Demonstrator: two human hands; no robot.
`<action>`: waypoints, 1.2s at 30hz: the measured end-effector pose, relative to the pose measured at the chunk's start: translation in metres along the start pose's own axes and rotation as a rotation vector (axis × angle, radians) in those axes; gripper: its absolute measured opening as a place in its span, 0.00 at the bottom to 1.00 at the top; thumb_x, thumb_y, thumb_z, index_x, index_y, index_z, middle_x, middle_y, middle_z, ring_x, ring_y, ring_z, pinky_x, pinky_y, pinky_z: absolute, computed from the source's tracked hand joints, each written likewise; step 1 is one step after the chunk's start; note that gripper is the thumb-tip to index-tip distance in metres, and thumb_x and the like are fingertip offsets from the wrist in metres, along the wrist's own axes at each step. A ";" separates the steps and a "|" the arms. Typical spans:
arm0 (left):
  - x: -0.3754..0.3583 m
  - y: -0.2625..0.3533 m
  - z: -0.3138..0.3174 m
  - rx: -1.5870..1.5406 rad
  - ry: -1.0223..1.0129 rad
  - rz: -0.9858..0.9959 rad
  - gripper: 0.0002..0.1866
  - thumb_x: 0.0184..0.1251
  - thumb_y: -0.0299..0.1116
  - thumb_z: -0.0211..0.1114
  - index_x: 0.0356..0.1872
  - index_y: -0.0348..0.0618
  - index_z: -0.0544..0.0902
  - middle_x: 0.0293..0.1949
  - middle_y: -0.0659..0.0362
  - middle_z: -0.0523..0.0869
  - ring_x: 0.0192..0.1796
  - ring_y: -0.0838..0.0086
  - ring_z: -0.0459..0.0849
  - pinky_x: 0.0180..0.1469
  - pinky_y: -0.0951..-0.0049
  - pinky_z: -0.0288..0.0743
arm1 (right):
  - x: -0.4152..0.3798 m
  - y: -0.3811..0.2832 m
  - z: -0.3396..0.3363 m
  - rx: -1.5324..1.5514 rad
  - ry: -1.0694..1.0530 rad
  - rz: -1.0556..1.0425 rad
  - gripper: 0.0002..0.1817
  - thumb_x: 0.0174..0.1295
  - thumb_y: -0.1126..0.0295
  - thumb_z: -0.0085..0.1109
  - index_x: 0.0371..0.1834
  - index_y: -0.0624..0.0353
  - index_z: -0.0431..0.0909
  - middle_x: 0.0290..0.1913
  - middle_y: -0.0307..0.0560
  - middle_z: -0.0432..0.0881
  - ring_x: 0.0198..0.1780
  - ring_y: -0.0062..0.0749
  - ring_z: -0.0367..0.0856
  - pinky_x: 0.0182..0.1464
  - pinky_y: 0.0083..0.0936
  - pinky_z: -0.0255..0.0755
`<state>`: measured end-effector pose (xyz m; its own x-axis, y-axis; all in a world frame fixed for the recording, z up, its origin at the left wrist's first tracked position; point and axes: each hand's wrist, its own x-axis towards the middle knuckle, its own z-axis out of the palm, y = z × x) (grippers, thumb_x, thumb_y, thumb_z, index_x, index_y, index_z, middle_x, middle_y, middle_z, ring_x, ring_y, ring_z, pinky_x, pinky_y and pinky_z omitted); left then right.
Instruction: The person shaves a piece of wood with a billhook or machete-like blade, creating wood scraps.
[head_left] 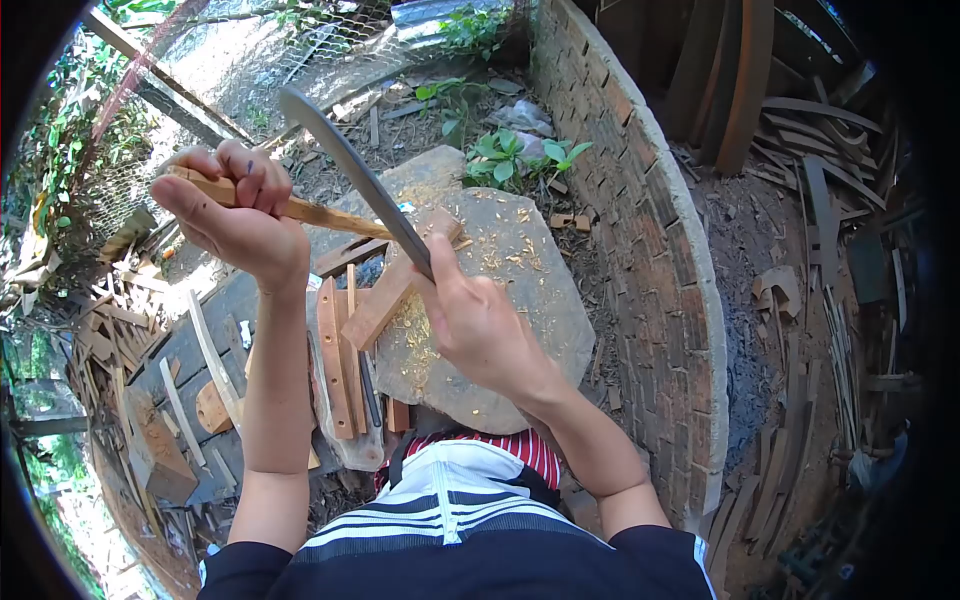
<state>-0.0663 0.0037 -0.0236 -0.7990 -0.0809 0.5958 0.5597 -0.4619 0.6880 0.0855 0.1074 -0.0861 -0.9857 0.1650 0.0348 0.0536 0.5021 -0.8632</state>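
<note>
My left hand [245, 215] is closed around one end of a wooden stick [335, 217], which slants down to the right. My right hand [480, 325] grips a machete [350, 160], its handle hidden in the fist and its long blade pointing up and left. The blade crosses the stick's far end in this view. Below them a rectangular wood block [385, 305] lies on a flat, many-sided work slab [530, 310]. Pale wood chips [515, 250] are scattered over the slab.
Left of the slab lie a drilled wooden piece [335, 360] and a dark rod [370, 390]. A low curved brick wall [650, 260] rises on the right, with wood strips [820, 130] piled beyond it. Wood offcuts [160, 460] lie at left; wire fencing [340, 40] stands ahead.
</note>
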 end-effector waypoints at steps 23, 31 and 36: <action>-0.001 0.000 -0.014 0.067 0.116 0.091 0.26 0.70 0.63 0.42 0.29 0.49 0.61 0.16 0.67 0.58 0.14 0.86 0.52 0.13 0.82 0.46 | -0.001 0.049 0.042 -0.317 0.048 -0.064 0.26 0.55 0.79 0.46 0.61 0.70 0.58 0.20 0.63 0.78 0.25 0.59 0.81 0.29 0.52 0.74; -0.011 0.005 0.008 0.075 0.073 0.039 0.26 0.67 0.65 0.44 0.29 0.51 0.63 0.17 0.68 0.58 0.15 0.87 0.52 0.15 0.82 0.44 | -0.002 -0.030 -0.005 -0.163 0.150 -0.188 0.16 0.66 0.72 0.45 0.53 0.69 0.58 0.16 0.61 0.76 0.21 0.60 0.78 0.24 0.52 0.70; -0.008 0.000 0.000 0.078 0.098 0.097 0.26 0.68 0.64 0.45 0.28 0.50 0.63 0.17 0.68 0.58 0.15 0.86 0.52 0.14 0.83 0.44 | -0.007 0.048 0.041 -0.267 0.069 -0.057 0.20 0.61 0.76 0.44 0.56 0.70 0.57 0.20 0.64 0.77 0.25 0.62 0.79 0.28 0.53 0.71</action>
<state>-0.0596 0.0046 -0.0283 -0.7561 -0.2093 0.6200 0.6473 -0.3785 0.6616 0.0882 0.0954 -0.1482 -0.9755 0.1835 0.1216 0.0480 0.7163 -0.6962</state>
